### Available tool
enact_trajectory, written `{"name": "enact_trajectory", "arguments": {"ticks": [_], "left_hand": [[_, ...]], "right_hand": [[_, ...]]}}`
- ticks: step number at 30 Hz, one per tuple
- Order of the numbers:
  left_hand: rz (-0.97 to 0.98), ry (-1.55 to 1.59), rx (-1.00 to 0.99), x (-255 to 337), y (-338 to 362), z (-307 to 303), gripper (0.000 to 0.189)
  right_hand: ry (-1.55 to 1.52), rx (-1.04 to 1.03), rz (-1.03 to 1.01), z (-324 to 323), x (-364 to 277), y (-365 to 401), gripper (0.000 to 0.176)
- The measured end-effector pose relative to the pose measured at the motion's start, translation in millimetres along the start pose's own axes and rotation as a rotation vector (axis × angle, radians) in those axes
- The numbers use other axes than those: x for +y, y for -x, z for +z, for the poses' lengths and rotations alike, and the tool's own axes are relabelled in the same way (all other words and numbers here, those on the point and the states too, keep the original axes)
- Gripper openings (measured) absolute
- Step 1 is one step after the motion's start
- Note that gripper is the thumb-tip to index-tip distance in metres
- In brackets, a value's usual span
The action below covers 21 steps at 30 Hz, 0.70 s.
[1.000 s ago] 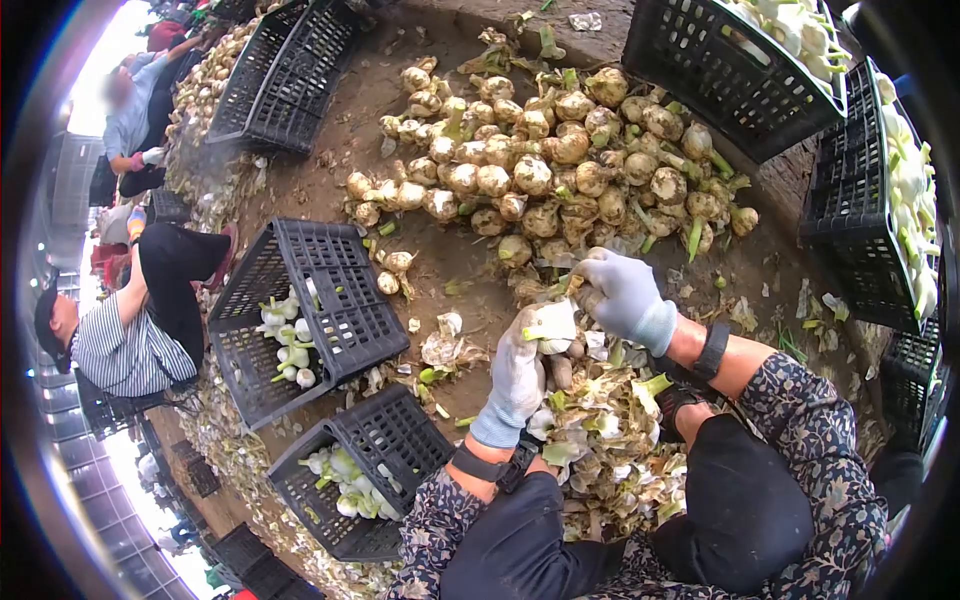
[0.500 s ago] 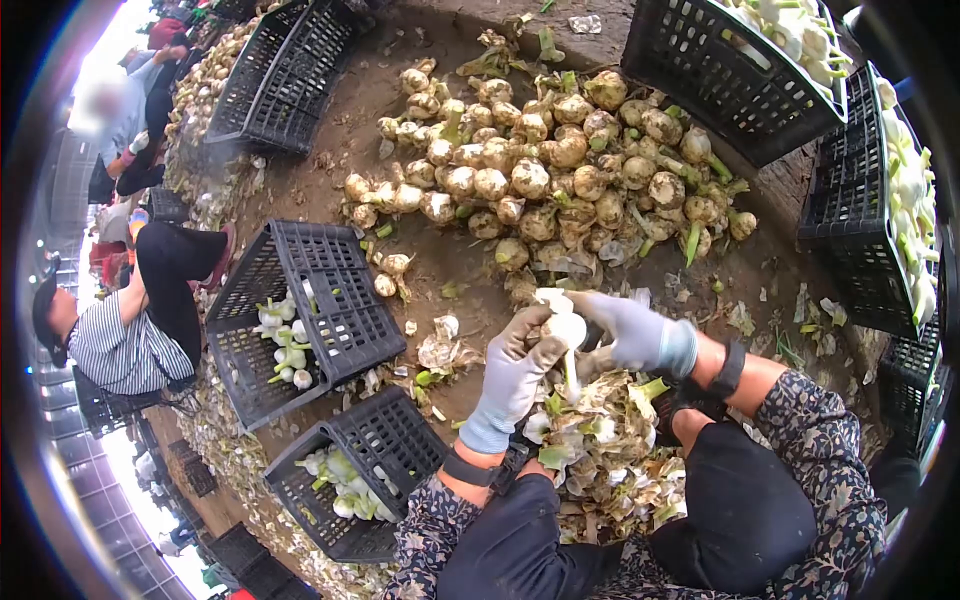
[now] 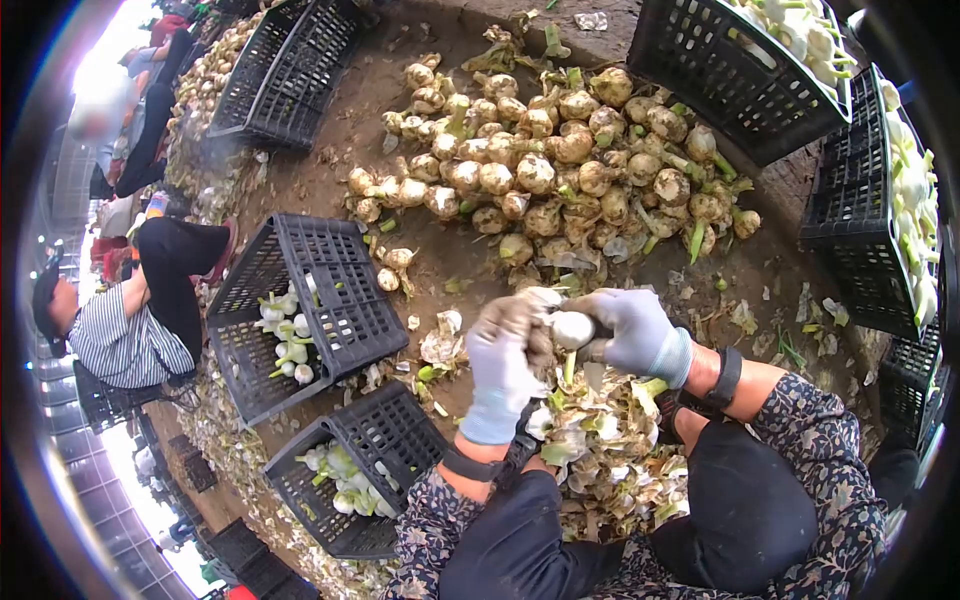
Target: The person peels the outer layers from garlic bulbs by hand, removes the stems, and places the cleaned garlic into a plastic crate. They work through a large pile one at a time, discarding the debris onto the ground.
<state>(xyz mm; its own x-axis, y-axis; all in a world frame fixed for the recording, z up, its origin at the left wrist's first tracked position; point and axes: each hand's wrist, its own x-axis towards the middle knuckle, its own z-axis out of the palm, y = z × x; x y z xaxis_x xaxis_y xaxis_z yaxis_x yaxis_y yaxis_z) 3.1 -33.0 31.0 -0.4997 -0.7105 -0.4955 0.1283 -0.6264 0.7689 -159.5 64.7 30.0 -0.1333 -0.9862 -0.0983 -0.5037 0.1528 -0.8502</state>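
Observation:
A peeled white garlic bulb (image 3: 573, 330) is held between my two gloved hands, its stem pointing down. My right hand (image 3: 632, 333) grips the bulb from the right, fingers and thumb closed round it. On the other side, my left hand (image 3: 505, 352) has its fingers curled against the bulb; motion blurs them. A pale flap of skin (image 3: 540, 297) shows above the left fingers. Below both hands lies a heap of garlic peelings (image 3: 615, 470) between my legs. Beyond them spreads a pile of unpeeled, soil-stained garlic bulbs (image 3: 535, 175).
To my left, two black crates (image 3: 340, 295) (image 3: 395, 440) lie tipped, with white bulbs inside. Filled crates (image 3: 735, 85) (image 3: 850, 200) stand at the right. Another crate (image 3: 300, 80) is at upper left. A person in a striped shirt (image 3: 130, 335) sits at the left.
My right hand has come to rest round the bulb's right side. My left hand has shifted slightly left and turned, and is now the blurred one.

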Motion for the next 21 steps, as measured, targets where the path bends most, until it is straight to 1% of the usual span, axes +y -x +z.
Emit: {"name": "enact_trajectory", "arguments": {"ticks": [1,2,3,4,5,6,7,9,10,11,12,13,14,15,16,17,18,20,21], "left_hand": [[-0.043,0.131,0.111,-2.2,-8.4,-5.2,0.015],[-0.073,0.153,0.195,-5.4,-13.6,-11.7,0.011],[-0.103,0.177,0.28,-9.3,-17.7,-17.9,0.008],[-0.098,0.183,0.281,-15.8,-20.6,-23.9,0.008],[0.017,-0.132,0.255,-19.8,-21.4,-26.2,0.01],[0.13,-0.449,0.224,-24.5,-20.5,-28.9,0.015],[0.13,-0.448,0.223,-29.7,-17.6,-32.0,0.015],[0.559,-0.612,0.115,-24.4,-7.4,-24.8,0.024],[0.421,-0.572,0.035,-14.6,4.5,-20.4,0.02],[0.421,-0.571,0.038,-6.4,9.2,-13.0,0.02],[0.51,-0.689,-0.033,0.2,10.6,-6.8,0.017],[0.6,-0.808,-0.106,4.6,10.6,-2.6,0.015],[0.642,-0.849,-0.086,7.5,10.4,-1.0,0.014],[0.643,-0.849,-0.086,9.4,11.3,-0.6,0.014],[0.665,-0.939,-0.102,10.8,12.4,-0.6,0.015],[0.685,-1.029,-0.119,12.0,13.4,-0.2,0.015],[0.683,-1.028,-0.12,13.6,14.2,1.0,0.015],[0.739,-1.123,-0.128,16.1,15.1,3.0,0.015],[0.738,-1.122,-0.127,15.4,14.9,4.0,0.015]], "right_hand": [[-0.188,0.016,0.023,-1.0,3.3,-1.2,0.049],[-0.397,-0.008,0.054,-0.1,9.5,-1.2,0.058],[-0.394,-0.012,0.05,-0.8,7.6,-1.9,0.058],[-0.584,0.002,0.098,-2.3,4.9,-1.9,0.054],[-0.774,0.019,0.148,-3.6,3.3,-2.2,0.051],[-0.812,0.027,0.195,-2.3,3.3,-3.0,0.051],[-0.811,0.027,0.196,-2.8,3.4,-3.6,0.051],[-0.471,0.068,0.104,-3.0,3.9,-3.9,0.053],[-0.472,0.066,0.106,-1.2,6.1,-3.1,0.053],[-0.372,0.088,0.046,1.0,9.9,-2.7,0.052],[-0.271,0.11,-0.014,1.9,11.2,-3.1,0.052],[-0.27,0.108,-0.016,0.1,9.1,-3.8,0.052],[-0.205,0.098,-0.029,-4.0,4.7,-4.6,0.05],[-0.14,0.089,-0.041,-7.4,1.7,-5.1,0.047],[-0.14,0.089,-0.04,-9.7,1.2,-5.4,0.047],[-0.086,0.08,-0.08,-12.0,1.5,-5.9,0.046],[-0.033,0.07,-0.119,-13.8,1.7,-5.8,0.044],[-0.012,0.064,-0.131,-15.9,1.0,-5.2,0.043],[0.009,0.058,-0.146,-16.9,0.1,-5.2,0.043]]}}
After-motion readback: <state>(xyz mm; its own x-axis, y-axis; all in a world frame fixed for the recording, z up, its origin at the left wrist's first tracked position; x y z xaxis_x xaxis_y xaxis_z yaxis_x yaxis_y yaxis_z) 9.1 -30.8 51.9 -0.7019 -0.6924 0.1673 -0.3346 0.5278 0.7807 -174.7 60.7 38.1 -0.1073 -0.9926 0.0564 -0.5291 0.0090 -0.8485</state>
